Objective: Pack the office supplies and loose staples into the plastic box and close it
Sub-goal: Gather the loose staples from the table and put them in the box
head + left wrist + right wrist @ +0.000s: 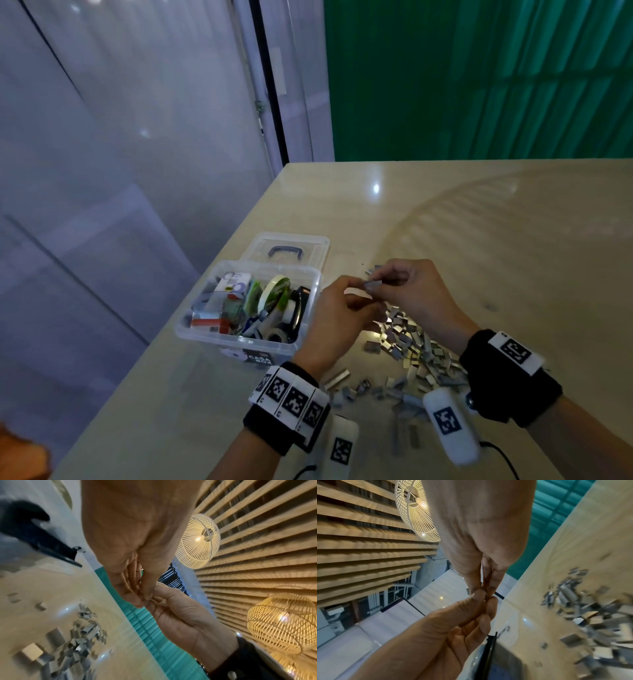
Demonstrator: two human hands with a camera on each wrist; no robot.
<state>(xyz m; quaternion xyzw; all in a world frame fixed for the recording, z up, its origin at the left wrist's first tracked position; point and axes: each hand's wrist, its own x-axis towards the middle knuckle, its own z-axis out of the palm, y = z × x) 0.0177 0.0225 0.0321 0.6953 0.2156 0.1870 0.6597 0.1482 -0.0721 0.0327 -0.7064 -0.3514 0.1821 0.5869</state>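
Observation:
The clear plastic box (205,337) stands open on the table, filled with tape rolls (274,294), a small carton and other supplies. Right of it lies a heap of loose staples (411,346), also seen as staples (82,635) and staples (582,608) in the wrist views. Above the heap's far end my two hands meet. My left hand (359,286) and right hand (376,279) both pinch one small grey staple strip (372,285) at their fingertips. In the wrist views the left hand (142,597) and right hand (484,591) touch tip to tip, and the strip is hidden.
The box's clear lid (318,246) with a dark handle lies flat behind the box. The table (479,222) ends just left of the box, with floor below. A few stray staples (356,390) lie near my left wrist.

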